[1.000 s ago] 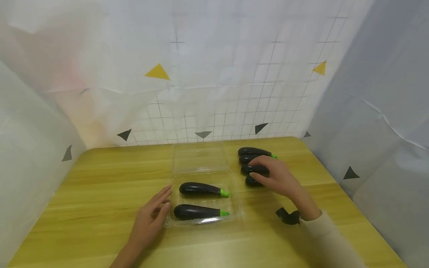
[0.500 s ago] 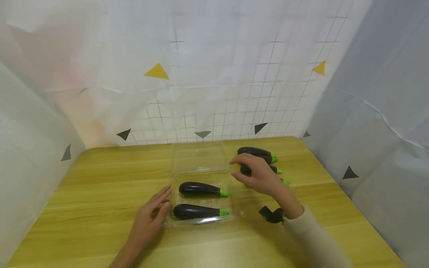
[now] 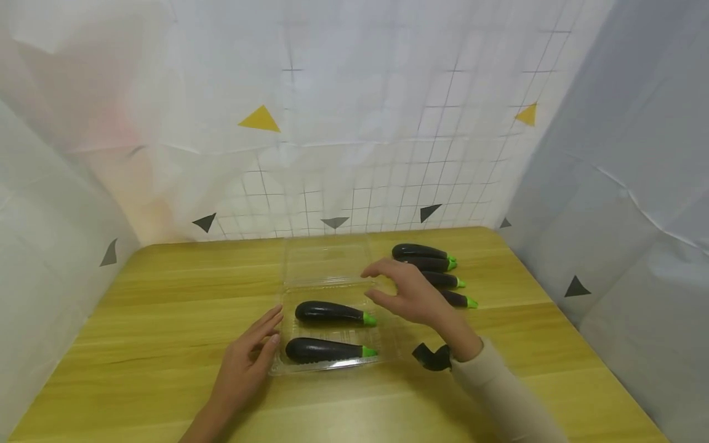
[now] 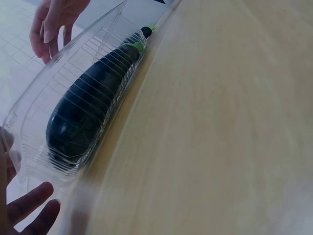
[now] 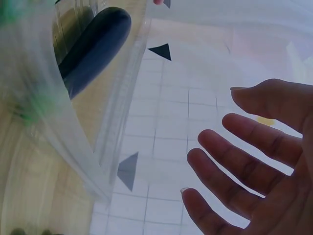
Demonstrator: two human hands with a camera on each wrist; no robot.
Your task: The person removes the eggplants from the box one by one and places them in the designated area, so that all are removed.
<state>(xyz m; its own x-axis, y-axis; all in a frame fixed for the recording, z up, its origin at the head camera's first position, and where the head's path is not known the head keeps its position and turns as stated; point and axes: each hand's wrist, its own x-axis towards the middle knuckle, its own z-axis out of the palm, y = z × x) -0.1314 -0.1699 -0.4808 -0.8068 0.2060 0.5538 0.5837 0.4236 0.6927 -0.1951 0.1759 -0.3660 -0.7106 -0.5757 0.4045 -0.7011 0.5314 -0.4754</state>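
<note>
Two dark eggplants with green stems lie in a clear plastic clamshell box [image 3: 327,369]: a rear eggplant [image 3: 329,311] and a front eggplant [image 3: 324,350]. The box's lid [image 3: 327,258] is folded back toward the wall. My left hand [image 3: 244,360] rests beside the box, its relaxed fingertips at the left wall. In the left wrist view, the box's ribbed wall [image 4: 105,83] rises beside the fingers. My right hand [image 3: 407,292] hovers over the box's back right corner, thumb and fingers apart, holding nothing. The right wrist view shows its fingers [image 5: 237,159] spread.
Several more eggplants [image 3: 423,251] lie in a column at the back right of the wooden table [image 3: 166,307], partly hidden by my right hand. A black strap-like piece [image 3: 432,357] sticks out at my right wrist. White sheeting [image 3: 343,123] encloses the table's back and sides.
My right hand has moved left from the loose eggplants to the box's back right corner, uncovering their green stems. The left hand and the two boxed eggplants stay in place.
</note>
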